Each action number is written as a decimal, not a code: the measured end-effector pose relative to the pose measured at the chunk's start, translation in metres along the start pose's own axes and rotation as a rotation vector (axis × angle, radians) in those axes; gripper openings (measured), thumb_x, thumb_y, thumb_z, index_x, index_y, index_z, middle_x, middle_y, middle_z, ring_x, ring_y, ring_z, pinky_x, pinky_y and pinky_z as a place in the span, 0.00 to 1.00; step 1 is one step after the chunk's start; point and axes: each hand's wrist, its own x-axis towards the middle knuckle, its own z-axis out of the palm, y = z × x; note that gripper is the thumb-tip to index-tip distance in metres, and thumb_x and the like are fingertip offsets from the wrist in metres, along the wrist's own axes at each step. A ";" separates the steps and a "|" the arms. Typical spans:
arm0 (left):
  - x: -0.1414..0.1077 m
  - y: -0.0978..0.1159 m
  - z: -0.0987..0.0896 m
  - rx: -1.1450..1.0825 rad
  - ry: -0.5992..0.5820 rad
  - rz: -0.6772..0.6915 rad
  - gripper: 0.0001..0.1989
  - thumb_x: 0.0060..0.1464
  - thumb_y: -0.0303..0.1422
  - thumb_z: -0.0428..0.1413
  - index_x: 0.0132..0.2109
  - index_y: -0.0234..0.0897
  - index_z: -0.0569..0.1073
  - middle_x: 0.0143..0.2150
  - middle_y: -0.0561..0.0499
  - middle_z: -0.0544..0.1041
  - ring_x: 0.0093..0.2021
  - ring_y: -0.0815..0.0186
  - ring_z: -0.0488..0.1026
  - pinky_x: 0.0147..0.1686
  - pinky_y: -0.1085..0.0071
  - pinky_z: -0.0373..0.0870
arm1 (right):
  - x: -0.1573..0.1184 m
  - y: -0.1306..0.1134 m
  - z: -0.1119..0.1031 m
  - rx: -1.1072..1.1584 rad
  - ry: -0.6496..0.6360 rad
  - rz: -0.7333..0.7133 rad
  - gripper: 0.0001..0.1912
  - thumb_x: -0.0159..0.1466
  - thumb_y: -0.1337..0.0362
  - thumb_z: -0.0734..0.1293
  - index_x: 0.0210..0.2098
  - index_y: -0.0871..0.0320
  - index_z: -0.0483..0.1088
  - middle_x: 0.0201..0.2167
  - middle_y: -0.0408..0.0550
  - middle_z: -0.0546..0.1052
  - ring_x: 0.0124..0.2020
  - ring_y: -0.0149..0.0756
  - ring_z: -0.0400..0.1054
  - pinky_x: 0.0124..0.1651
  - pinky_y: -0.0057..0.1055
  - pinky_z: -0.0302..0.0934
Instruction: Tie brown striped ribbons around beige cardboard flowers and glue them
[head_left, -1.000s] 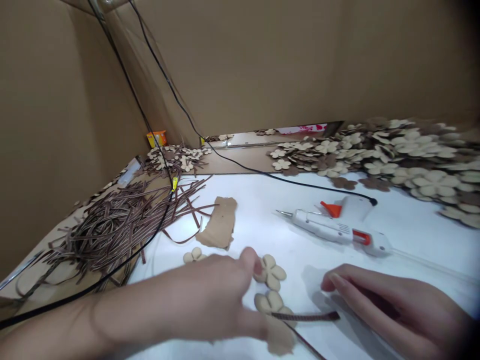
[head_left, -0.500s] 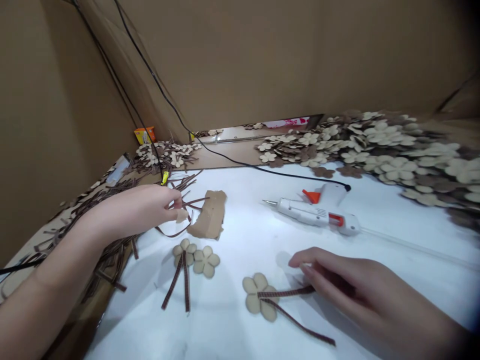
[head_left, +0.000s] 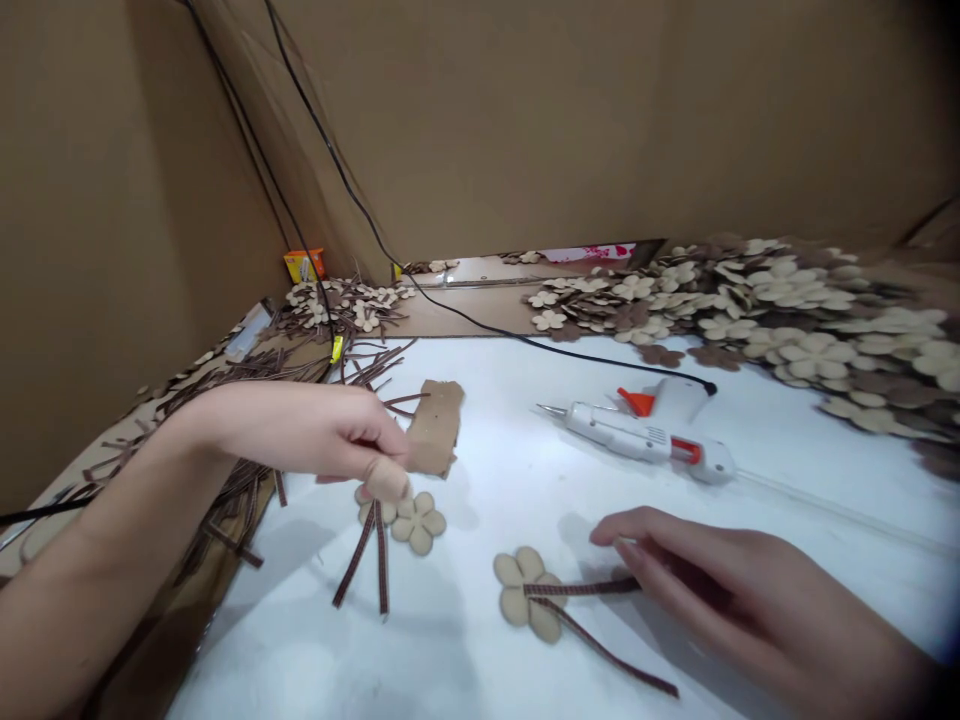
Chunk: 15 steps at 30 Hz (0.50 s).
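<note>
My left hand [head_left: 330,440], a bandage on its thumb, hovers above a beige flower [head_left: 365,500] with two brown ribbon tails; its fingers are closed, and whatever they hold is hidden. A plain beige flower [head_left: 418,523] lies beside that one. My right hand [head_left: 697,580] rests at the right with thumb and index fingertips close together, over the end of a brown ribbon [head_left: 585,588]. This ribbon lies on another beige flower [head_left: 514,590], and a second tail [head_left: 611,652] runs toward the front. Whether the right fingers grip the ribbon is unclear.
A white glue gun [head_left: 637,432] lies behind my right hand, its cable [head_left: 480,322] crossing the back. A cardboard scrap [head_left: 436,428] is near my left hand. Ribbon strips [head_left: 247,490] lie at left, and a large heap of flowers [head_left: 810,320] at back right.
My left hand has moved right and toward me, from beside the cardboard scrap to above the ribboned flower. The view has shifted slightly; my right hand keeps its place by the ribbon.
</note>
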 end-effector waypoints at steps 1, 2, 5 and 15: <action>0.004 0.000 0.001 -0.083 0.005 0.070 0.13 0.56 0.34 0.50 0.24 0.35 0.66 0.20 0.56 0.63 0.22 0.72 0.59 0.22 0.77 0.57 | 0.000 -0.001 0.000 -0.002 0.027 0.006 0.12 0.64 0.59 0.55 0.35 0.52 0.69 0.28 0.43 0.76 0.26 0.32 0.71 0.27 0.24 0.65; 0.009 -0.001 0.004 -0.158 0.035 0.127 0.14 0.56 0.36 0.50 0.25 0.35 0.66 0.21 0.56 0.63 0.23 0.72 0.60 0.23 0.77 0.58 | 0.000 -0.003 -0.001 -0.005 0.051 0.007 0.13 0.64 0.59 0.55 0.35 0.52 0.69 0.29 0.43 0.77 0.26 0.32 0.71 0.27 0.24 0.65; 0.023 -0.003 0.014 -0.368 0.214 0.276 0.13 0.55 0.36 0.53 0.24 0.34 0.68 0.25 0.53 0.67 0.28 0.70 0.65 0.29 0.75 0.64 | -0.001 -0.005 -0.002 -0.024 0.099 -0.014 0.12 0.64 0.59 0.56 0.35 0.52 0.70 0.30 0.44 0.77 0.28 0.33 0.72 0.27 0.23 0.66; -0.008 -0.050 -0.036 -1.088 1.170 0.745 0.09 0.52 0.28 0.54 0.26 0.47 0.69 0.27 0.63 0.74 0.50 0.72 0.67 0.53 0.70 0.59 | -0.004 -0.010 -0.001 -0.036 0.192 0.039 0.12 0.63 0.56 0.58 0.36 0.51 0.71 0.31 0.44 0.76 0.30 0.35 0.71 0.35 0.29 0.68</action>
